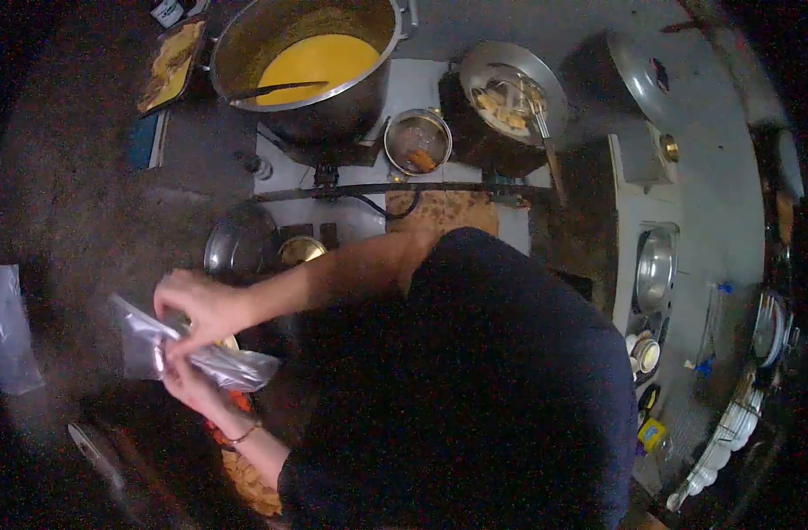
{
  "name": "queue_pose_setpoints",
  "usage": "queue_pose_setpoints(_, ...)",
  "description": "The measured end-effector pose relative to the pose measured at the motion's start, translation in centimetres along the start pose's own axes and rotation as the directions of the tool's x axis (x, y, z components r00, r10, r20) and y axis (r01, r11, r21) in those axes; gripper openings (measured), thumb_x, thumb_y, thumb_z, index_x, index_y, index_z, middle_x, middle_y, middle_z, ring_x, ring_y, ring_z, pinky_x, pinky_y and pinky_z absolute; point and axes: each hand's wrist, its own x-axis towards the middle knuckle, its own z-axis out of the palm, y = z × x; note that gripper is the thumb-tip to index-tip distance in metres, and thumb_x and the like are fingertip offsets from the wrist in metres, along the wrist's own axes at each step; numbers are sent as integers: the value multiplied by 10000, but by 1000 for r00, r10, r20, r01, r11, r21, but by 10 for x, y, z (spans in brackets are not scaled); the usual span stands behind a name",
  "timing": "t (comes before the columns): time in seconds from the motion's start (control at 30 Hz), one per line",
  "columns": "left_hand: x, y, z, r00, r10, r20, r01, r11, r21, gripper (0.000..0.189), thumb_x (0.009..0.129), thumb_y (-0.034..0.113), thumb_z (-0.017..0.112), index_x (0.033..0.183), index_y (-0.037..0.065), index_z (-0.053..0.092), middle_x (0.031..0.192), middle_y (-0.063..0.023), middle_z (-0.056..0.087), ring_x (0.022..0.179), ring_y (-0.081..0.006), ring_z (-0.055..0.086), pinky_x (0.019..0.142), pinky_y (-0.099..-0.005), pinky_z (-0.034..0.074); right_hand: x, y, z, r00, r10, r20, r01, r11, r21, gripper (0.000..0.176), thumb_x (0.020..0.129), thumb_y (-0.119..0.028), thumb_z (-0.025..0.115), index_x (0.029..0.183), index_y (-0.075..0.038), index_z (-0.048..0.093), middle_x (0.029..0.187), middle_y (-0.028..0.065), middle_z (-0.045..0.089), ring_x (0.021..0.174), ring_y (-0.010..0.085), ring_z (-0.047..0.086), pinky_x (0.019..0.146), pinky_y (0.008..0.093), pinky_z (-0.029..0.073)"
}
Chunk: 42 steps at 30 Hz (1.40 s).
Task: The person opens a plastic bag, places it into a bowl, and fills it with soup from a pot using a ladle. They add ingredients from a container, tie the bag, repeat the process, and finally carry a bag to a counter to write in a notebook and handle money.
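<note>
A clear plastic bag point(245, 367) stretches between my two hands at the left of the head view. My right hand point(201, 309) reaches in from above, its thumb and fingers closed on the bag's upper side. From below, my left hand point(190, 387), with a band on the wrist, pinches the bag close to the right fingertips. Whatever the bag contains, if anything, I cannot make out. Partly hidden under the left forearm are red-orange pieces point(239, 400) and a heap of pale yellow-brown food pieces point(249, 484).
Another clear plastic bag point(14, 331) lies at far left. A large pot point(316, 106) of yellow liquid stands above, beside a strainer point(419, 141) and a pan point(545, 84) with food and a utensil. A dark round pan point(238, 240) sits near my right hand.
</note>
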Motion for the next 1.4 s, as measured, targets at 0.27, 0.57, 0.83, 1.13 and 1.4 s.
queue_pose_setpoints(0.27, -17, -13, 46, 996, -70, -53, 56, 972, -226, 407, 820, 110, 535, 1178, -8, 380, 1068, -121, 498, 907, -180, 504, 787, -303, 431, -2, 40, -1, 825, 490, 283, -565, 727, 390, 384, 722, -332, 652, 849, 21, 572, 759, 92, 596, 715, 132, 530, 635, 283, 438)
queue_pose_setpoints(0.57, -19, -132, -38, 826, 207, 525, 484, 219, -847, 841, 728, 681, 344, 1230, 6, 335, 1175, -74, 455, 1057, -213, 448, 895, -377, 353, 53, 63, -1, 422, 205, 883, -470, 882, 20, 199, 754, -170, 639, 878, -21, 592, 750, -16, 578, 702, 50, 491, 615, 218, 404)
queue_pose_setpoints(0.83, -44, -21, -22, 973, -156, 169, 209, 904, -373, 180, 810, 184, 553, 922, 44, 544, 759, -4, 554, 675, -61, 517, 599, -193, 411, 67, 30, -2, 274, 75, 959, -417, 907, 49, 136, 737, -131, 647, 813, -39, 582, 764, -24, 574, 746, 50, 493, 674, 213, 396)
queue_pose_setpoints(1.13, -90, -31, -43, 935, -135, 328, 278, 853, -441, 315, 789, 221, 560, 1031, 22, 529, 857, -34, 582, 777, -107, 546, 694, -222, 429, 64, 45, 15, 241, 83, 967, -499, 865, 51, 100, 732, -67, 636, 768, -48, 545, 756, -21, 563, 729, 45, 510, 672, 190, 397)
queue_pose_setpoints(1.4, -70, -41, -35, 954, -287, 81, 298, 919, -259, 210, 806, 184, 561, 881, -10, 587, 764, -43, 602, 702, -90, 552, 660, -207, 424, 57, 58, 21, 97, 80, 992, -506, 862, -20, 138, 720, -113, 655, 769, -43, 546, 757, -16, 554, 747, 52, 507, 681, 202, 396)
